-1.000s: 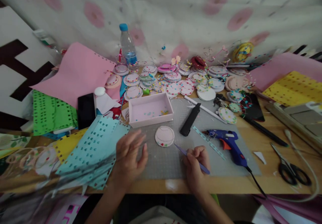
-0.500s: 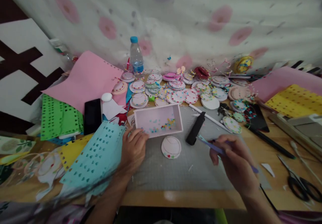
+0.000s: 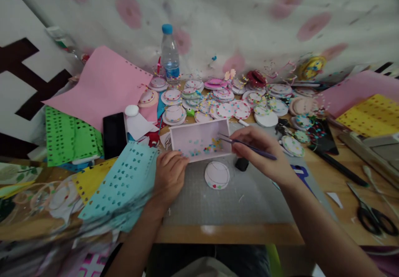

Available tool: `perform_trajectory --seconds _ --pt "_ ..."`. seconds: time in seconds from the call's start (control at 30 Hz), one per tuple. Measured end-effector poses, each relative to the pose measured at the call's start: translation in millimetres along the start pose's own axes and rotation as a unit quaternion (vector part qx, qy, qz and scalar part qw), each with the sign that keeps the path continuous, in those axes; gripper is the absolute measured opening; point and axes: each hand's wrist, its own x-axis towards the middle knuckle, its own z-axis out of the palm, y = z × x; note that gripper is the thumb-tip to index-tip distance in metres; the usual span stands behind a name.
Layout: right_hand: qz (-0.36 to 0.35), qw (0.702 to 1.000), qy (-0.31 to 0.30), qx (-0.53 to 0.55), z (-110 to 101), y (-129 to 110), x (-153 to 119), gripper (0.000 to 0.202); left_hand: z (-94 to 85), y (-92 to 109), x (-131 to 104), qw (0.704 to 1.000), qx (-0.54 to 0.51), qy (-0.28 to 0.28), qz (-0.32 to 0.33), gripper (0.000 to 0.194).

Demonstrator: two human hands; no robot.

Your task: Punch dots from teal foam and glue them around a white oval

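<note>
Across the table [image 3: 330, 177], discs [image 3: 225, 110] crowded. Right hand [image 3: 262, 152] pinched tweezers [image 3: 265, 154]; left hand [image 3: 170, 175] (fingers together) clamped the box [image 3: 199, 133]. A jolted grip could scatter its sequins [image 3: 207, 148].

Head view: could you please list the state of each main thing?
Left hand: holding the box by its rim
Right hand: closed on tweezers
Tweezers: tips apparently apart, over the box
Box: open, tilted, containing small pieces
Decorated disc: lying flat
Water bottle: upright, capped
Smartphone: screen dark
Scissors: lying flat, blades seemingly nearly shut
</note>
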Motion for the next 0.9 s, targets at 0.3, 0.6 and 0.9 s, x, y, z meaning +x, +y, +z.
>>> perform_trajectory --seconds 0.3,0.6,0.9 --pt "-0.060 0.985 -0.064 -0.148 -2 1 9 0.010 -0.5 2 1 1.000 -0.011 0.013 0.006 0.016" --pt "-0.135 0.950 -0.045 -0.279 23 20 26 0.006 -1.3 1 0 1.000 -0.021 0.015 0.004 0.016" --pt "-0.146 0.924 -0.076 -0.344 40 24 40 0.012 -1.0 0 0 0.999 -0.034 0.021 0.005 0.013"
